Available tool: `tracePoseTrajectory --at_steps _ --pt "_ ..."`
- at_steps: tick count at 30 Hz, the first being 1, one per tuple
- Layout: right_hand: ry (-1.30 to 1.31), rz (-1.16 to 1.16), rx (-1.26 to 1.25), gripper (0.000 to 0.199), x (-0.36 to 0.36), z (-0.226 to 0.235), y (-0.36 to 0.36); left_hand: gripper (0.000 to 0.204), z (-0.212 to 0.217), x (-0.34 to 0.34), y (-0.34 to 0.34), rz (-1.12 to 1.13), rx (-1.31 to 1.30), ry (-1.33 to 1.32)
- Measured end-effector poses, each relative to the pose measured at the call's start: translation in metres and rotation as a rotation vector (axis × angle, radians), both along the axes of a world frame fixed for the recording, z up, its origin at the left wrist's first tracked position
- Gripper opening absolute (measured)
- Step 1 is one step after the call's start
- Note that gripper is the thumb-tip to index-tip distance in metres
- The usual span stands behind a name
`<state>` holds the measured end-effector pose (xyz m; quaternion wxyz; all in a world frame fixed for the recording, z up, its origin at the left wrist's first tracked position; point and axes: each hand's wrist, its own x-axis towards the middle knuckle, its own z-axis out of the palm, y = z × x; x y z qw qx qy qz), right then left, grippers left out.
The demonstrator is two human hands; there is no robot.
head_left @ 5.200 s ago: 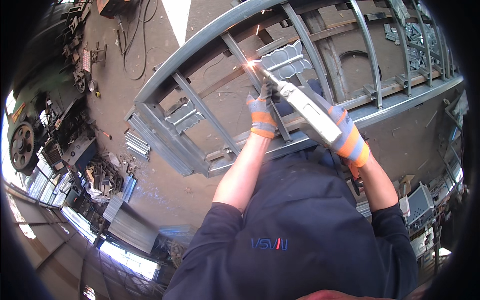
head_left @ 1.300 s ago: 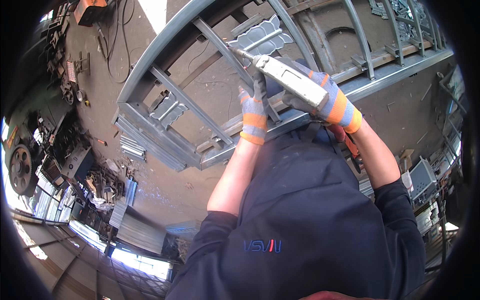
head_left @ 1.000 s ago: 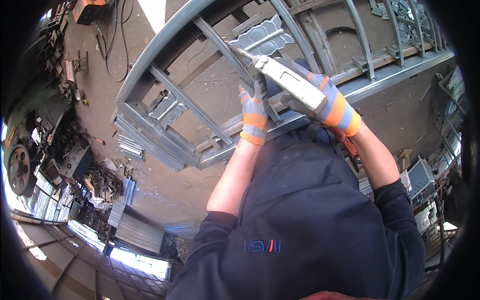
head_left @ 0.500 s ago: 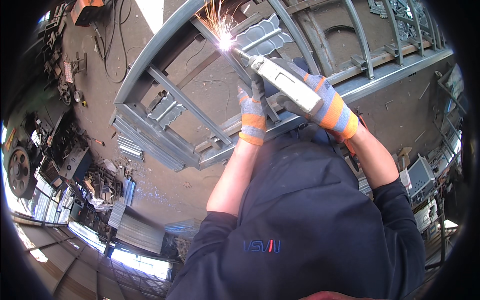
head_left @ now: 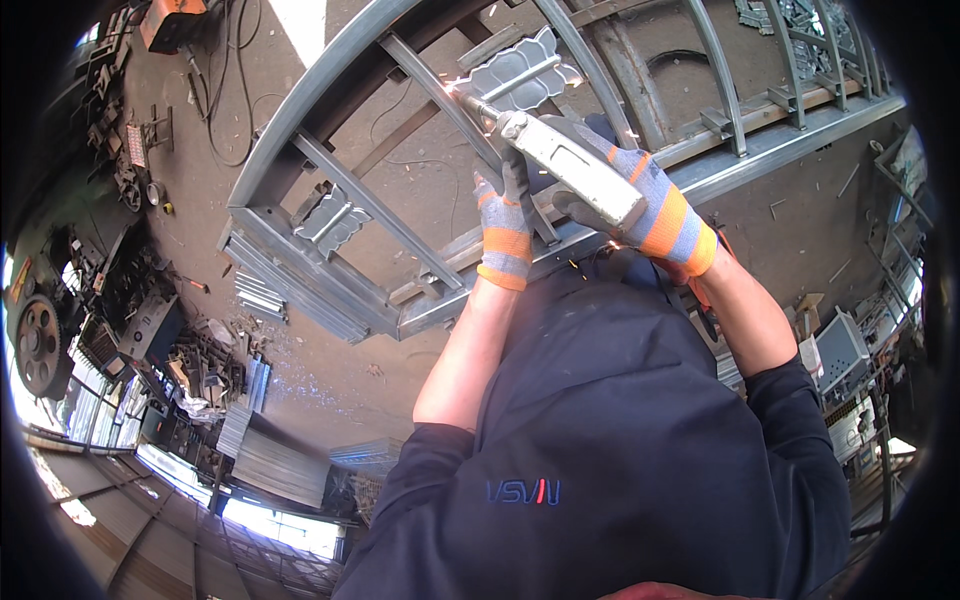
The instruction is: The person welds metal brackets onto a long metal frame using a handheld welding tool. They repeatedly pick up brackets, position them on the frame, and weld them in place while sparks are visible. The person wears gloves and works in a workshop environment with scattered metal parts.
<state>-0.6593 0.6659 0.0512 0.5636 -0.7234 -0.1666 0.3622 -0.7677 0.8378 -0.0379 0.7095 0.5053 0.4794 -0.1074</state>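
Right hand clamped round white torch, left hand beside bar (grip unclear). Seemingly mid-weld near wavy plate; next move calls for steady aim.

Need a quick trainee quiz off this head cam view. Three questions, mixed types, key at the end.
1. Multiple choice: what does the right hand grip?
A) a hammer
B) a white handheld tool with a narrow nozzle
C) a paint brush

2. True or false: sparks show at the tool's tip, at a bar of the metal frame.

3. Fill in the blank: the gloves on both hands are banded in grey and ____.

Key: 1. B; 2. True; 3. orange.
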Motion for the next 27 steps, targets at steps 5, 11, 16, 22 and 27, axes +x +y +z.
tracePoseTrajectory --at_steps 5,11,16,22,27 --pt "-0.021 0.024 -0.07 0.073 0.0 -0.002 -0.001 0.107 -0.006 -0.003 0.001 -0.015 0.0 0.035" --pt "0.111 -0.025 -0.056 0.074 -0.004 -0.003 0.002 0.109 -0.014 -0.008 0.002 -0.028 0.032 0.049" --pt "-0.034 0.046 -0.067 0.076 0.002 0.001 0.001 0.1 -0.006 -0.003 0.0 -0.015 0.0 0.01" --pt "-0.096 0.066 -0.108 0.075 -0.001 -0.003 0.001 0.081 0.008 0.004 0.0 -0.021 -0.008 0.001" --pt "-0.036 0.094 -0.148 0.071 -0.002 -0.004 -0.002 0.072 0.008 0.004 -0.002 -0.004 0.029 -0.055"
